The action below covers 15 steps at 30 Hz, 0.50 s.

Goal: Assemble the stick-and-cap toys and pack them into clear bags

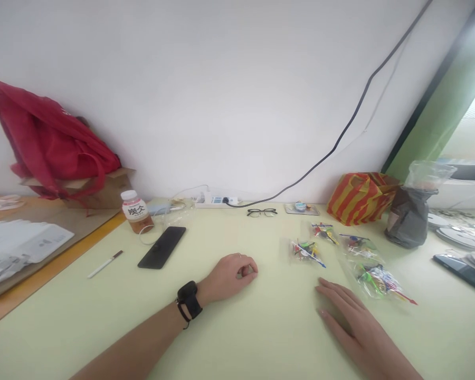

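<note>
My left hand rests on the pale green table, fingers loosely curled and thumb near the index fingertip, with nothing visible in them. A black watch sits on that wrist. Flat on the tabletop, my right hand has its fingers stretched out and holds nothing. Several clear plastic bags of colourful small parts lie beyond it: one bag ahead, a smaller-looking one behind that, and a bag with green, white and red pieces to the right. Neither hand touches a bag.
Left are a black phone, a drink bottle, a white pen and a red bag. Glasses and a power strip lie along the wall. A striped bag and grey bag stand right.
</note>
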Tool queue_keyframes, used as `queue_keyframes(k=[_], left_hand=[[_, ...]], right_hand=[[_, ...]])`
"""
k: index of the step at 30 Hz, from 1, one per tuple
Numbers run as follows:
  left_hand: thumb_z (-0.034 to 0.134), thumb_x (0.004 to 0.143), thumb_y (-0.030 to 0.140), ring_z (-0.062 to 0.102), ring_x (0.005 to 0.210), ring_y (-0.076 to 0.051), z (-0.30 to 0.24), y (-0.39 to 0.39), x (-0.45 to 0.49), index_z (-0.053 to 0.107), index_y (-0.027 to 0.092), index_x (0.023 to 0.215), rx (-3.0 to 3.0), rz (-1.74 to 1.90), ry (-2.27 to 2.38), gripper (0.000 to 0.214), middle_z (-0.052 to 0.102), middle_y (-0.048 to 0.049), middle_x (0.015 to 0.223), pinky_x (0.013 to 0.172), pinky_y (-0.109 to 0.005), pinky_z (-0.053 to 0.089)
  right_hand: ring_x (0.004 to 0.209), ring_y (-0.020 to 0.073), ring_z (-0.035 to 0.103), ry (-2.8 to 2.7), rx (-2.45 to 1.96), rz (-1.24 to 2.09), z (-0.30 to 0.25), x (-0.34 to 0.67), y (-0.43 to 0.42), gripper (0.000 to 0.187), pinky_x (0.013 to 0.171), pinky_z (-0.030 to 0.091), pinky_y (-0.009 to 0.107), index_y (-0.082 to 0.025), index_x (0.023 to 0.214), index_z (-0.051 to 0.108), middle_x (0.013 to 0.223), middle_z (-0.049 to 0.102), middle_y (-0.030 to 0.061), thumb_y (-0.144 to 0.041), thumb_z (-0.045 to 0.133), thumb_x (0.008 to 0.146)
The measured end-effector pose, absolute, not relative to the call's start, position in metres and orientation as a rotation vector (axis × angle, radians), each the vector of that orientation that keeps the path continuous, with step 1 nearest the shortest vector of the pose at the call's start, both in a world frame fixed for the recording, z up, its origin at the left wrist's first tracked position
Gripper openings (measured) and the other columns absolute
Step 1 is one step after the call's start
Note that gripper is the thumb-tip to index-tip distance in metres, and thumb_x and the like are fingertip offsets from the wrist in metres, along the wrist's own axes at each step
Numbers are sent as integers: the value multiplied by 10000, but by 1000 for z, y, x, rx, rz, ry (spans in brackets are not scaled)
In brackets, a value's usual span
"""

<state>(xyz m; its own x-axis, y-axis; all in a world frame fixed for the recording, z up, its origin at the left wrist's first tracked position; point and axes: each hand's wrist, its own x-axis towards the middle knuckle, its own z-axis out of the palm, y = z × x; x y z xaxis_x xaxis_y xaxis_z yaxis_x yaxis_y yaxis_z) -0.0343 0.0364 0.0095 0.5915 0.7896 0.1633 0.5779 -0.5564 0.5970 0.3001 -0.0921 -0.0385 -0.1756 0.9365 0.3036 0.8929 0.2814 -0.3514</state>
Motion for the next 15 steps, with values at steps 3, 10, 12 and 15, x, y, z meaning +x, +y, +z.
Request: queue_keyframes(k=[3, 10, 12, 15], left_hand=[[603, 943, 270, 585, 800, -169, 10, 37, -34, 717, 257, 941, 2326, 577, 1087, 114, 659, 12, 806, 727, -271, 445], [612, 944, 272, 583, 799, -164, 7, 38, -35, 715, 261, 947, 2337, 593, 1071, 104, 658, 17, 810, 732, -270, 447], [609, 947, 277, 585, 802, -167, 7, 37, -35, 716, 259, 947, 2332, 585, 1083, 109, 662, 15, 810, 732, -273, 448], [612, 944, 276, 589, 809, -171, 7, 37, -35, 717, 254, 943, 2329, 583, 1086, 107, 665, 12, 804, 738, -280, 448]], right_hand=[[1449, 310, 508, -2111, -1651, 179, -33, 300, -89, 443, 1191, 478, 535, -282, 1449, 612, 1569, 540, 70, -451, 488, 1060], [1480, 307, 474, -2084, -1649, 245, -40, 306, -92, 489, 1224, 431, 532, -321, 1498, 580, 1607, 498, 48, -492, 485, 1050], [1461, 313, 499, -2059, -1625, 271, -40, 311, -98, 478, 1204, 460, 516, -365, 1466, 615, 1587, 525, 30, -514, 517, 1022], [1352, 309, 612, -2035, -1544, 409, -37, 324, -123, 422, 1095, 569, 461, -538, 1376, 646, 1470, 640, -11, -567, 580, 961]])
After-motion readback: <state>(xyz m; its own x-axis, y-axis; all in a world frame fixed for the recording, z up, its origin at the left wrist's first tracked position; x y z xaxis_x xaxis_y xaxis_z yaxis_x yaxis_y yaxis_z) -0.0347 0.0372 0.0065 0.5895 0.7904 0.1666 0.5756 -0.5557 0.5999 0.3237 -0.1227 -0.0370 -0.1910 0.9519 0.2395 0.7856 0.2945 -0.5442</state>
